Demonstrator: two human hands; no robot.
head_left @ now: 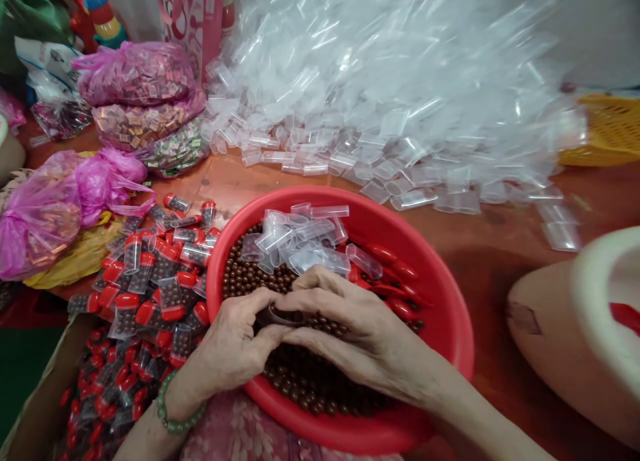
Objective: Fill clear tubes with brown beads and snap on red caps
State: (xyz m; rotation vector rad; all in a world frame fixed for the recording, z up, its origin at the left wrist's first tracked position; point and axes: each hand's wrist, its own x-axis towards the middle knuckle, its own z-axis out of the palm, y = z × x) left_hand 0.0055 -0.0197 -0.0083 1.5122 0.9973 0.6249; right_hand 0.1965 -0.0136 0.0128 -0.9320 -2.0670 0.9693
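Observation:
Over a red basin (463, 328), my left hand (235, 341) and my right hand (357, 328) meet at a small clear plastic tube (285, 316). Fingers of both hands are closed around its rim, and its inside looks dark. Small round brown balls (320, 391) fill the basin below. On top of them lie loose clear tubes (310, 241), with glossy red plastic pieces (403, 271) to their right. Left of the basin is a heap of ball-filled tubes with red caps (170, 298). A green bead bracelet (173, 411) circles my left wrist.
A large mound of clear tubes (390, 108) covers the back of the table. Pink bags (140, 74) of small wrapped pieces stand at the back left. At the right are a beige bucket (550, 328) and a yellow basket (607, 128). More capped tubes lie lower left.

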